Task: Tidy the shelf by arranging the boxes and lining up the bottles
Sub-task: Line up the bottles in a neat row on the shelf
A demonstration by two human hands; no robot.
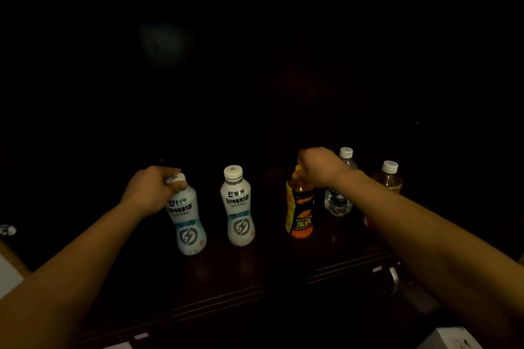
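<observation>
Toward seven o'clock on the shelf (255,272), my left hand (150,190) grips a tilted white electrolyte-drink bottle (187,225) by its cap. At five o'clock, my right hand (320,168), knuckles up, clamps the orange Hi-Tiger bottle (300,214) by its top.

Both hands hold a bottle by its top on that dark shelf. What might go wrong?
Held only at its cap by the left hand, the left white bottle might slip or tip into the second white bottle. The right hand grips the orange bottle; its forearm passes close by the clear water bottle and amber bottle and could knock them.
</observation>
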